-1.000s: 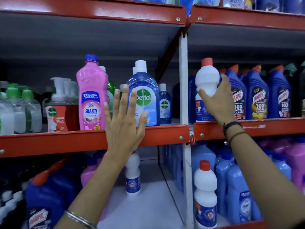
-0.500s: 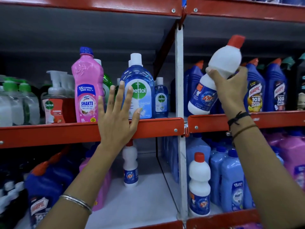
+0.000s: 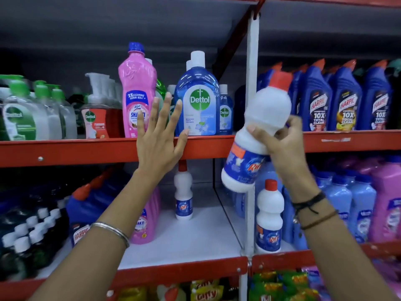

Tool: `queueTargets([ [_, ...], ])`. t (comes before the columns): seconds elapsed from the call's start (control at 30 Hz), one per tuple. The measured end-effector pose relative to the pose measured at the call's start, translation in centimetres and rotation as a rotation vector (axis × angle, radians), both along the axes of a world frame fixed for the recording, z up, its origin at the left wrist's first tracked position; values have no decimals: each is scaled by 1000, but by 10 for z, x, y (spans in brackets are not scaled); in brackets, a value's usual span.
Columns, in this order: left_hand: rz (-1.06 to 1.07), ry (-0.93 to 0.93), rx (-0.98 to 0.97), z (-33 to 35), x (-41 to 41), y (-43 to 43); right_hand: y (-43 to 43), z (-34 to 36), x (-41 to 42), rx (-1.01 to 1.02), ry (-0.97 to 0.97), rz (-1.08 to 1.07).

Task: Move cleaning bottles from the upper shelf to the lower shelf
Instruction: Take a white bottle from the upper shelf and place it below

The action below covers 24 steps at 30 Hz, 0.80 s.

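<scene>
My right hand (image 3: 282, 144) grips a white bottle (image 3: 260, 118) with a red cap and a blue label, tilted in the air in front of the white upright post (image 3: 252, 83), out in front of the upper shelf's red edge (image 3: 65, 151). My left hand (image 3: 159, 137) is spread flat with its fingers apart, resting against that red edge in front of a pink bottle (image 3: 136, 88) and a blue Dettol bottle (image 3: 198, 98). Two matching white bottles stand on the lower shelf (image 3: 184, 235): one (image 3: 183, 192) at the back middle, one (image 3: 269, 216) right of the post.
Blue Harpic bottles (image 3: 345, 98) fill the upper shelf on the right; pump dispensers (image 3: 32, 114) stand at the left. On the lower shelf are pale blue and pink bottles (image 3: 364, 205) at the right and dark bottles (image 3: 32, 231) at the left. Yellow and green packets (image 3: 271, 285) lie beneath.
My right hand has lifted the white bottle off the upper shelf, tilted it, and brought it down and left in front of the post. My left hand stays on the shelf edge.
</scene>
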<state>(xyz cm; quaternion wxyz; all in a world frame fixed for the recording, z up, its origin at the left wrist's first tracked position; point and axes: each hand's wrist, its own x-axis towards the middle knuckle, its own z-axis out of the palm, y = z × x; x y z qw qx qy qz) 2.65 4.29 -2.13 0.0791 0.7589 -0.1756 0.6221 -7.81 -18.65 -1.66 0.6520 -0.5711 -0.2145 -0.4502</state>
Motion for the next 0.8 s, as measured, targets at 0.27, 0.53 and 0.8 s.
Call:
queueTargets([
  [0.27, 18, -67, 4, -2, 6, 9, 56, -103, 46, -218, 172, 103],
  [0.53, 50, -78, -34, -2, 7, 8, 86, -170, 110, -266, 405, -24],
  [0.8, 77, -78, -39, -3, 7, 6, 104, -185, 170, -184, 512, -73],
])
